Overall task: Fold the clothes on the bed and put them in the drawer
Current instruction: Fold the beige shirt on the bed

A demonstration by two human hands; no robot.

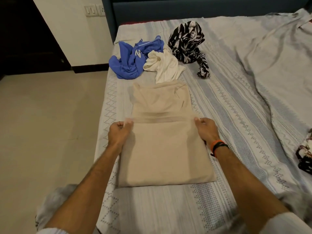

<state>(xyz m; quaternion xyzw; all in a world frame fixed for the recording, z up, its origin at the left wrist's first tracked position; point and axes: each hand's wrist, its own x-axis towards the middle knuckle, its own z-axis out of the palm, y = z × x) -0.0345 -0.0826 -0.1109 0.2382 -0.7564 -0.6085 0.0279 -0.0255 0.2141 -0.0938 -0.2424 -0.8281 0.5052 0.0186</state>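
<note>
Two hands work the beige garment point(165, 149) lying near the bed's point(236, 102) left edge — the left hand point(119, 132) pinches one corner of its folded-over edge, the right hand point(206, 130) pinches the other, and that edge is blurred between them. Its near half lies doubled and flat on the striped sheet. Farther up the bed, toward the headboard, sit three crumpled pieces — a blue garment point(131, 59), a cream garment point(164, 66) touching it, and a black-and-white patterned garment point(189, 46) just beside.
</note>
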